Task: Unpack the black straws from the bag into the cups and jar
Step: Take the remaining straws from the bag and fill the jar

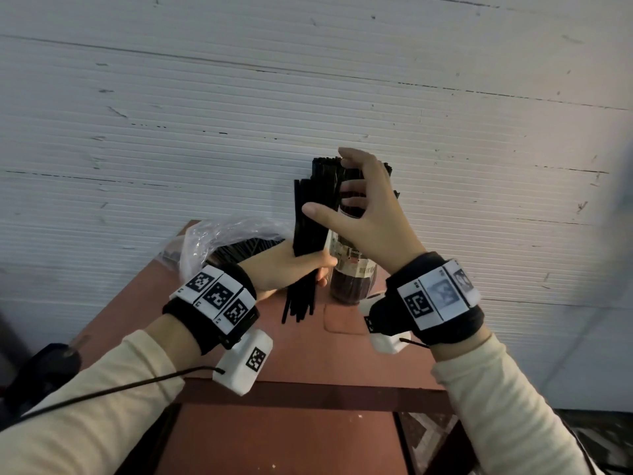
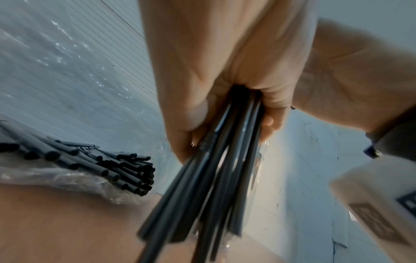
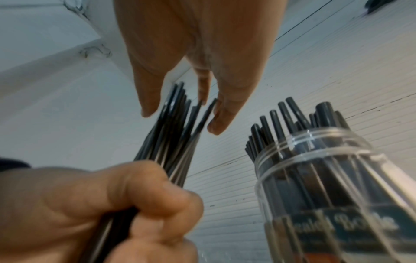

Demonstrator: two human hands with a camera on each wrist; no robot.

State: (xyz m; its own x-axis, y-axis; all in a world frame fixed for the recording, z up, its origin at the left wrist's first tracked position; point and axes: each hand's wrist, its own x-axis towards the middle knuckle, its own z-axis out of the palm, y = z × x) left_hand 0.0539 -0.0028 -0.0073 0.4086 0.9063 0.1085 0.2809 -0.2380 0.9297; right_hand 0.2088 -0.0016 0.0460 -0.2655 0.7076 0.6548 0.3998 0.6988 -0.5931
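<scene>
Two hands at work: left hand [image 1: 287, 269] grips a bundle of black straws [image 1: 308, 214] upright beside the jar [image 1: 352, 279], itself holding straws. Right hand [image 1: 366, 214] spread, fingertips at bundle top. Bag [image 1: 219, 241] lies left on table [image 1: 308, 365].

My work surface: reddish-brown table [image 1: 308, 354], set against white ribbed wall. Resting on it, far left corner: clear plastic bag [image 1: 219, 234], crinkled, mouth open, black straws [image 2: 126, 170] lying inside, ends toward me. Far right: clear jar [image 1: 352, 279], upright, labelled, packed with more black straws standing above rim.
</scene>
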